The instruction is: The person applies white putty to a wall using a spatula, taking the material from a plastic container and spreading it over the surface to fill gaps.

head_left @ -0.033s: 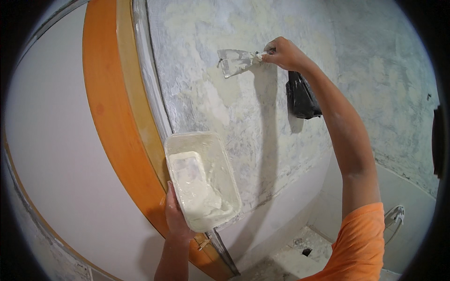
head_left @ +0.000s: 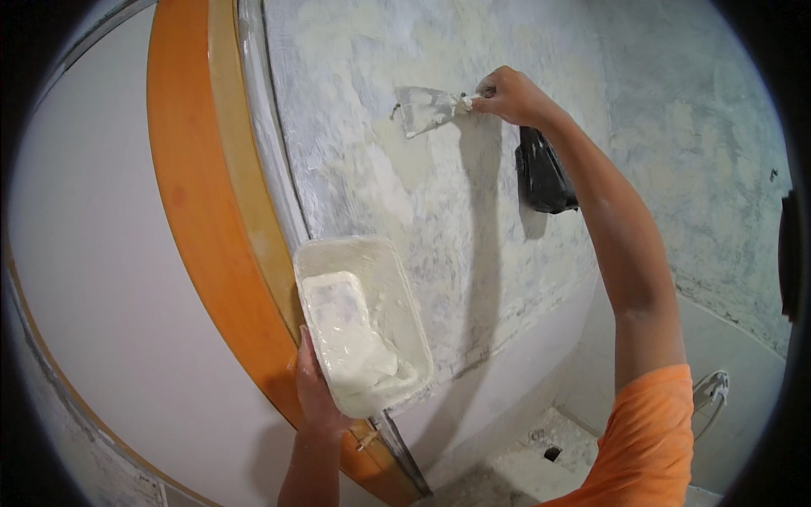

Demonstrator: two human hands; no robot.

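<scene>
My right hand [head_left: 513, 95] is closed round the handle of a putty knife [head_left: 427, 111], its wide blade pointing left against the wall. Pale smears coat the blade and the neck by my fingers. Patchy cream filler covers the grey wall [head_left: 405, 194] around and below the blade. Lower down, my left hand [head_left: 317, 384] grips a whitish rectangular tub [head_left: 420, 338] by its left side and underside, most of the fingers hidden behind it. Thick cream putty [head_left: 363, 355] lies in the tub, which is tilted so its inside faces me.
A black plastic bag [head_left: 545, 173] hangs on the wall below my right forearm. An orange door frame [head_left: 190, 186] and a white panel [head_left: 93, 220] stand at the left. At lower right are a tiled ledge, a floor drain [head_left: 552, 455] and a hand shower [head_left: 719, 387].
The putty knife's blade has shifted very slightly and its face looks lighter. The tub has moved a touch to the left and up; both hands keep their hold.
</scene>
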